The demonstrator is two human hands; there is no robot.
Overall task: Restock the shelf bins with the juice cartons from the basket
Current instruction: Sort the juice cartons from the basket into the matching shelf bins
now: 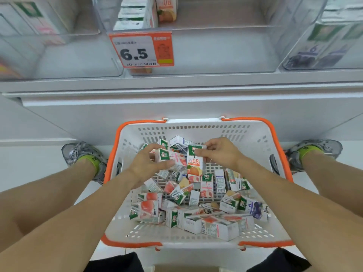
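Left hand (149,163): over the far half of the basket, fingers and thumb curled round a pink carton (172,158) that lies on its side, green top toward the hand.
Right hand (220,154): over the far half of the basket, fingers pinching the green top of an orange carton (195,162), which stands upright with "0.8" facing up.
Held cartons: side by side and touching, above the pile.
Basket (198,128): white, slotted walls, orange rim and handles folded down along the sides; it sits on the floor between the person's feet, its far wall against the base of the shelf.
Loose cartons (196,209): a jumbled heap across the basket floor, thickest along the near edge; mostly pink and green-topped, with one purple carton (256,210) at the right side.
Shelf bins: a clear middle bin (216,54) holds a row of cartons at its far left and one orange carton beside them; the rest of its floor is bare. Clear bins to its left and right hold blurred cartons.
Price tag (141,49): orange-framed, reads "6.5", clipped to the front left corner of the middle bin.
Shoes (84,156): grey, with yellow-green socks, one on either side of the basket.
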